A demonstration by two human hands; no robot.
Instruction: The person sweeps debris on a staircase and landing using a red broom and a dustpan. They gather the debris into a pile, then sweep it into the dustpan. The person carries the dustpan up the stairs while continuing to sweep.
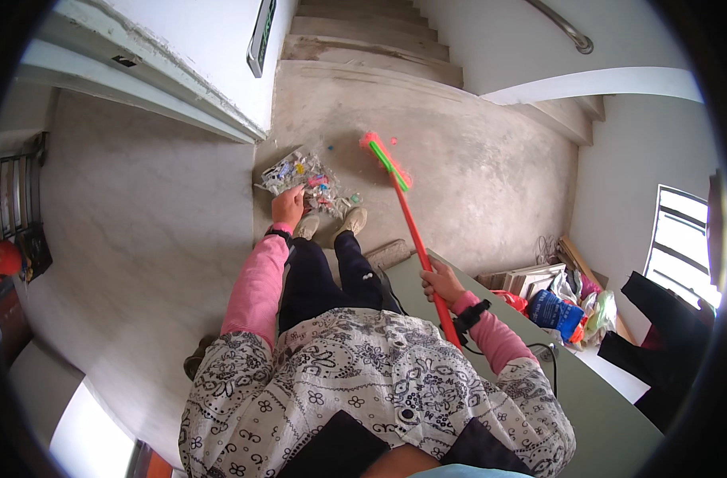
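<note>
My right hand point(442, 282) is closed around the red handle point(412, 222) of a broom. The broom's head point(387, 166), a green bar with pink-red bristles, rests on the concrete floor ahead of me and to the right. My left hand point(287, 207) hangs with curled fingers over the near edge of a litter heap point(306, 173); whether it grips anything is hidden. Clear plastic scraps, wrappers and small coloured bits make up the heap, just beyond my shoes point(352, 221). A small pink-red piece point(393, 141) lies beside the broom's head.
Concrete stairs point(369, 48) rise ahead, with a wall handrail point(563, 27) at right. A doorway edge point(253, 134) stands left of the heap. A greenish tabletop point(602, 412) is close on my right. Past it, bags point(554, 313) and boards point(533, 279) lie by the wall.
</note>
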